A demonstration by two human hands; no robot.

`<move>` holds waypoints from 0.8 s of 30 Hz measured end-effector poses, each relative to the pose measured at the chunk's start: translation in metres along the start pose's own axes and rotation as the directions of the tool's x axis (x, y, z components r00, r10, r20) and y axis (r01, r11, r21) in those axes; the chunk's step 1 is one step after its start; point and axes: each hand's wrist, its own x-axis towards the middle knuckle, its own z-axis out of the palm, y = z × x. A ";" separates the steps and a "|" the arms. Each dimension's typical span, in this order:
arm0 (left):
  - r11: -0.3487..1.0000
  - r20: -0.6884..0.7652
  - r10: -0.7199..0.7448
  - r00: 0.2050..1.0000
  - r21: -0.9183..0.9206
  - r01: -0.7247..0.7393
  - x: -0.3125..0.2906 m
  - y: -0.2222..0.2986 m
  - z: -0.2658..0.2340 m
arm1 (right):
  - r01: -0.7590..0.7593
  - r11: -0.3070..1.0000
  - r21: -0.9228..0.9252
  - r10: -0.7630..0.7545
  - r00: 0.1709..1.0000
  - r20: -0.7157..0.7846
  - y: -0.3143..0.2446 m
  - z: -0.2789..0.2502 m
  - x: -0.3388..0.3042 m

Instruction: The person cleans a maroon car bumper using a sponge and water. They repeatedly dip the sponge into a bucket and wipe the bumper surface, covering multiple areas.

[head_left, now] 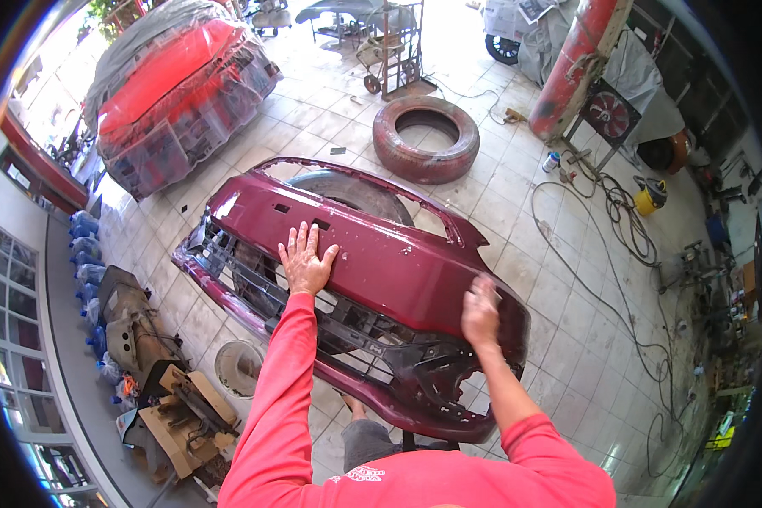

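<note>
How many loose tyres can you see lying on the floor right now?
2. One tyre lies flat on the tiles beyond the maroon bumper; a second tyre sits under the bumper, mostly covered. Others may be hidden.

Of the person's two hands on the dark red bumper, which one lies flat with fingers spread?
The left hand, palm down on the bumper. The right hand is motion-blurred near the bumper's right end.

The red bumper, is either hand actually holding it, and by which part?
Neither grips the bumper. The left hand lies flat, fingers spread, on its upper face. The right hand is blurred against the right end; what it holds cannot be told.
</note>
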 end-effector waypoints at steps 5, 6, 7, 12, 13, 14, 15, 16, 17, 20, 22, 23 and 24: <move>0.999 0.001 0.049 0.999 -0.021 -0.049 0.008 0.014 -0.001 | 0.392 0.904 -0.169 -0.342 0.902 0.264 -0.097 0.069 0.077; 0.998 -0.003 0.056 0.998 -0.043 -0.056 0.007 0.013 0.002 | 0.454 0.876 -0.162 -0.398 0.870 0.290 -0.093 0.067 0.078; 0.998 -0.031 0.046 0.998 -0.037 -0.048 0.013 0.004 0.001 | 0.458 0.883 -0.097 -0.415 0.862 0.293 -0.093 0.054 0.079; 0.999 -0.032 0.038 0.999 -0.019 -0.038 0.012 0.014 0.000 | -0.222 0.966 -0.131 0.236 0.967 0.101 0.065 -0.036 -0.053; 0.999 -0.035 0.030 0.999 0.013 -0.029 0.012 0.010 0.001 | -0.212 0.966 -0.147 0.228 0.968 0.103 0.055 -0.032 -0.062; 1.000 -0.049 0.025 0.998 0.010 -0.025 0.011 0.006 0.002 | -0.202 0.966 -0.163 0.220 0.970 0.106 0.038 -0.028 -0.069; 1.000 -0.055 0.025 0.998 0.013 -0.025 0.009 0.002 0.004 | -0.061 0.986 -0.153 0.084 0.985 0.148 0.004 -0.022 -0.058; 1.000 -0.064 0.028 0.998 0.013 -0.028 0.009 0.000 0.005 | 0.120 0.984 -0.129 -0.098 0.981 0.169 -0.033 -0.012 -0.040; 0.999 -0.050 0.032 0.998 0.011 -0.031 0.010 0.007 0.002 | 0.273 0.956 -0.110 -0.248 0.947 0.204 -0.071 0.002 -0.023; 0.998 -0.072 0.069 0.995 0.012 -0.068 0.016 0.011 0.007 | 0.500 0.859 -0.112 -0.446 0.836 0.319 -0.150 0.066 0.023; 0.997 -0.056 0.073 0.996 -0.024 -0.075 0.016 0.008 0.006 | 0.526 0.848 -0.061 -0.471 0.802 0.367 -0.159 0.066 0.033; 0.997 -0.056 0.067 0.996 -0.038 -0.069 0.014 0.002 0.006 | 0.549 0.835 -0.035 -0.499 0.781 0.375 -0.154 0.050 0.031; 0.997 -0.056 0.063 0.996 -0.051 -0.066 0.013 -0.003 0.006 | 0.570 0.822 -0.009 -0.524 0.761 0.382 -0.141 0.035 0.027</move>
